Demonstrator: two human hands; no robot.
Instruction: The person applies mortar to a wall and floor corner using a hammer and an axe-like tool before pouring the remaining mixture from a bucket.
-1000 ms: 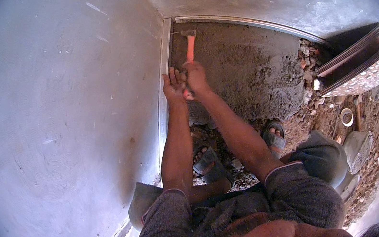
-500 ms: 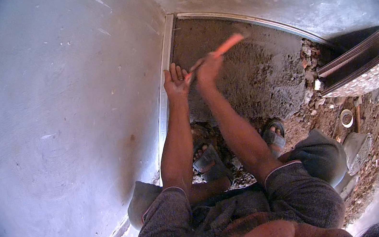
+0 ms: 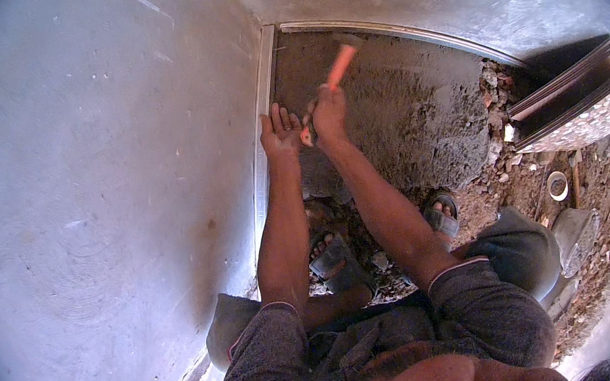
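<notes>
My right hand (image 3: pixel 329 115) is closed around a long tool (image 3: pixel 341 66) with an orange shaft. One end points up and away, tipped with something dark and blurred; its kind is not clear. The other end, also orange, sticks out below the fist close to my left palm; whether they touch I cannot tell. My left hand (image 3: pixel 280 129) lies palm up with its fingers stretched out, beside the pale strip (image 3: pixel 261 103) along the left wall's foot. Beneath both hands is a bed of dark grey mortar (image 3: pixel 395 108), rough at its right side.
Several pebble-patterned tiles (image 3: pixel 583 118) stand at the right against the wall. Rubble (image 3: pixel 493 98) edges the mortar. A small white cup (image 3: pixel 557 186) sits on broken ground, with a flat grey piece (image 3: pixel 575 238) nearer me. My sandalled feet (image 3: pixel 337 260) are below my arms. A smooth wall (image 3: pixel 108 179) rises at left.
The tool has swung to a steeper angle, its far end moving left and its near end dropping slightly. My right hand has turned and shifted a little left; my left hand hardly moved.
</notes>
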